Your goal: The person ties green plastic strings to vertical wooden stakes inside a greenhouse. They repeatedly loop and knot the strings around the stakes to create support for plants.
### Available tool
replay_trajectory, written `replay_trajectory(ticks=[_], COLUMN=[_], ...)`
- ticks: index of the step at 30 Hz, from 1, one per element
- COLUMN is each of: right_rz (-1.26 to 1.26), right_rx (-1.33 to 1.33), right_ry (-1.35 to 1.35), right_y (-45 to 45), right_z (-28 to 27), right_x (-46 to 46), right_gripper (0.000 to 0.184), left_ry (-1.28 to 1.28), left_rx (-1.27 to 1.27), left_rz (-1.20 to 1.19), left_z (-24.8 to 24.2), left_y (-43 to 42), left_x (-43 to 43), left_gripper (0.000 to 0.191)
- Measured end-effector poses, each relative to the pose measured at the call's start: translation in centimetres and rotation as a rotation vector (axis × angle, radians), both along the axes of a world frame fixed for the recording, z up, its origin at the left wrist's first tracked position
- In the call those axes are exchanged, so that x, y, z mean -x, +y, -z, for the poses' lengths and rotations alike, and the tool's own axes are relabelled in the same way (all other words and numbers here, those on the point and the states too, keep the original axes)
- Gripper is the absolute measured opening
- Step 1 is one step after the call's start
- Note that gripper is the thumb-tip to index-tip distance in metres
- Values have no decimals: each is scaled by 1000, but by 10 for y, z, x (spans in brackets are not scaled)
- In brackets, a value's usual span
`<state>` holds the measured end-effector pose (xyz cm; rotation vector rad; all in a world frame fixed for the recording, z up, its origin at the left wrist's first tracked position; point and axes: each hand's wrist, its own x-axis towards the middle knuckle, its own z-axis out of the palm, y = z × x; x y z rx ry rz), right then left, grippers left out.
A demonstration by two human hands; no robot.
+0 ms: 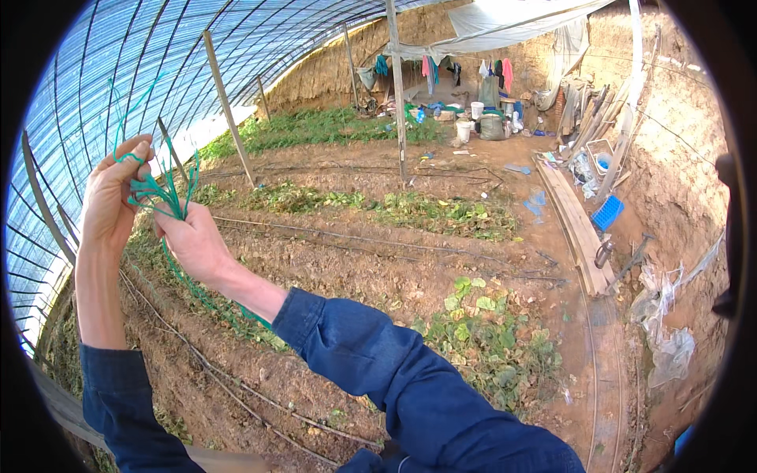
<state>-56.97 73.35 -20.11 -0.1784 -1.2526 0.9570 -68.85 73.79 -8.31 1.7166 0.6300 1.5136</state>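
Both hands are raised at the left of the view, close together under the plastic roof. My right hand (195, 242) grips a bundle of green twine (168, 198), whose loose ends fan out above the thumb. More green strands (198, 292) hang below that hand, towards the crop row. Between thumb and fingertips, my left hand (112, 189) pinches a strand of the same twine (127, 157). Thin ends of it rise above the fingers against the roof. Part of the left fingers' grip is hidden behind the bundle.
Wooden posts (227, 109) stand among the beds. Drip hoses (355, 236) run along the soil past wilting vines (491, 337). Long planks (576, 222) lie at the right, with a thermos (604, 254) and a blue crate (607, 213). Buckets (464, 130) and hung clothes stand at the back.
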Motion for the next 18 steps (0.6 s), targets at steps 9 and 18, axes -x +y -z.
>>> replay_trajectory(ticks=[9, 18], right_rz=[-412, 93], right_rx=[596, 661], right_ry=[-148, -165], right_y=[-51, -61], right_z=[206, 246], right_x=[-8, 28], right_gripper=[34, 34], left_ry=[260, -120], left_rx=[368, 553], left_rz=[-325, -494], left_z=[205, 295], left_y=[-20, -21], left_x=[46, 98], left_gripper=[31, 38])
